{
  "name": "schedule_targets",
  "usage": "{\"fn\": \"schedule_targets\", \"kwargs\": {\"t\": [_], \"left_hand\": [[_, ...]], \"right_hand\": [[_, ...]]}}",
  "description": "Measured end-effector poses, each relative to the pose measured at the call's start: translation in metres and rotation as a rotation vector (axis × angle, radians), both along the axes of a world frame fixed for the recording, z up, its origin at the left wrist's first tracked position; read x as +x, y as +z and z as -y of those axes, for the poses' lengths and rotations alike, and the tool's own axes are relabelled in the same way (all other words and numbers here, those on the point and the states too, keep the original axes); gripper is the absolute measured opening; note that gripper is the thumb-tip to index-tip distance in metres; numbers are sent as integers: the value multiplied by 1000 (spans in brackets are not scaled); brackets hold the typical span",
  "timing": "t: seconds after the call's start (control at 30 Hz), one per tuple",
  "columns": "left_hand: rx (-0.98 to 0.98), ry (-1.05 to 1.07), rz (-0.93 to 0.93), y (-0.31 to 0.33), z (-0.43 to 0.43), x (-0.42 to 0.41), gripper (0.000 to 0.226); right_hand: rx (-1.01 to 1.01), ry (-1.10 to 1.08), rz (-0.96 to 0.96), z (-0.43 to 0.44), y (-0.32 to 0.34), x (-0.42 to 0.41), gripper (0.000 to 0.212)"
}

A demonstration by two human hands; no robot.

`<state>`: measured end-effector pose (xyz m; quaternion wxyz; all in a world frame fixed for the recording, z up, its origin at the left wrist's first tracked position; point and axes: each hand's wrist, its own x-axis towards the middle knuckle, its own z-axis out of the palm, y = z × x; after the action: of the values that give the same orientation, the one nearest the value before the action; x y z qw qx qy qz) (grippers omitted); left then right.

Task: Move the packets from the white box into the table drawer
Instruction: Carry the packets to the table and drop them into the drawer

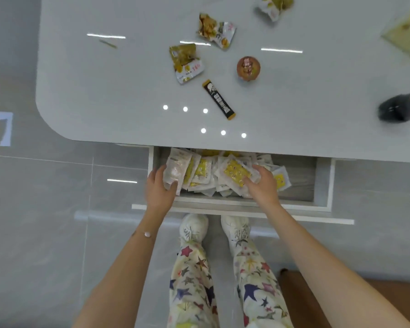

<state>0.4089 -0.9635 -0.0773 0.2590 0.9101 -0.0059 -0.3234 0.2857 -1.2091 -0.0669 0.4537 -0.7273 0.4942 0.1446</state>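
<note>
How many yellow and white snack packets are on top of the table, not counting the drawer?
3 packets: nearest packet left of the round cup, middle packet farther back, far packet cut by the frame's top. Others may lie out of view.

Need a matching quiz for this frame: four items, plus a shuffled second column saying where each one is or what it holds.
1. black stick
2. brown tub
3. left hand
4. right hand

A. grips a yellow packet in the drawer
B. lies on the table, nearest its front edge
C. grips a pale packet at the drawer's left end
D. stands on the table, beyond the stick

Pairs: 1-B, 2-D, 3-C, 4-A
</note>
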Motion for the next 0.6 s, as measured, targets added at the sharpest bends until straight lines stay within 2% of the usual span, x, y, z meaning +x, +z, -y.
{"fn": "schedule_targets", "kwargs": {"t": [0.13, 0.27, 0.43, 0.6], "left_hand": [[67, -83, 101, 89, 1, 1, 58], [151, -185, 241, 181, -2, 4, 65], [187, -161, 372, 297, -14, 0, 73], [231, -69, 456, 382, -53, -13, 77]], "right_hand": [[-138, 276, 3, 5, 89, 11, 52], [-244, 474, -36, 7, 183, 26, 64], [-387, 711, 41, -4, 296, 50, 73], [-499, 966, 160, -39, 390, 85, 77]]}}
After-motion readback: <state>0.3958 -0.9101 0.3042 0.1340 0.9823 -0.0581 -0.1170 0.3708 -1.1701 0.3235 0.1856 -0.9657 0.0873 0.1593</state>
